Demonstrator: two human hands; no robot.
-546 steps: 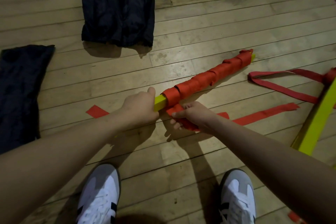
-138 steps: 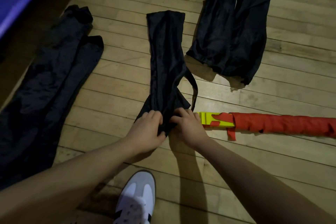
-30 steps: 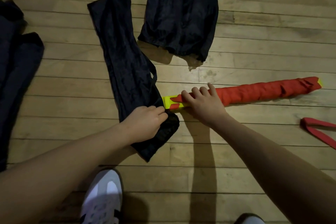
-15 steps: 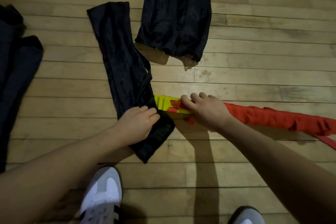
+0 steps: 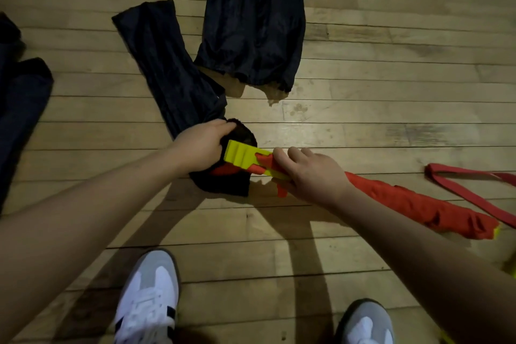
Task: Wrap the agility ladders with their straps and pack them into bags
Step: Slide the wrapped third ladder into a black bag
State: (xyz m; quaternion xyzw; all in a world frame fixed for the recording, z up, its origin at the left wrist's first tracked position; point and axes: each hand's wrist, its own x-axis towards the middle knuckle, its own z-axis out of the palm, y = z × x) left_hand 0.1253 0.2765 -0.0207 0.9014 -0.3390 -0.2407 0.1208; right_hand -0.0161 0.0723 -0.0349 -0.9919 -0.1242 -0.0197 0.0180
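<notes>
Ladder (image 5: 391,198) wrapped in red strap, lying from centre toward 4 o'clock, yellow end at the bag mouth | my left hand (image 5: 201,148) grips the mouth of the dark bag (image 5: 167,78), which runs off to 11 o'clock | my right hand (image 5: 310,173) clasps the ladder near its yellow end | loose red strap (image 5: 472,190) at 3 o'clock | more dark bags (image 5: 254,22) at 12 o'clock.
</notes>
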